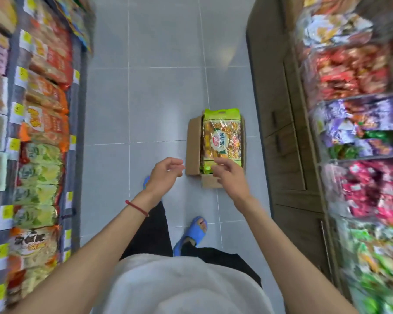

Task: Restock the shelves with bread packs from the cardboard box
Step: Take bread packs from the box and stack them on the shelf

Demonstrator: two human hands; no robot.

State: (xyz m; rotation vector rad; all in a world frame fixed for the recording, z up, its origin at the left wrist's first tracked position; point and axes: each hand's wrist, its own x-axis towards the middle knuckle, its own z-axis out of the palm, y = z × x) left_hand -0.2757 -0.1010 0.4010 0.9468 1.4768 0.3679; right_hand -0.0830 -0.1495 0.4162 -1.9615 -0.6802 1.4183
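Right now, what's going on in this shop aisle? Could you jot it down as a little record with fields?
place: narrow aisle with a grey tiled floor
left shelves: stocked with snack and bread packs
right shelves: stocked with mixed colourful packets
cardboard box: open, on the floor ahead
bread pack: green and gold, lying on top in the box
left hand: empty, fingers loosely curled, beside the box
right hand: empty, over the near end of the pack, not clearly gripping
footwear: blue slippers
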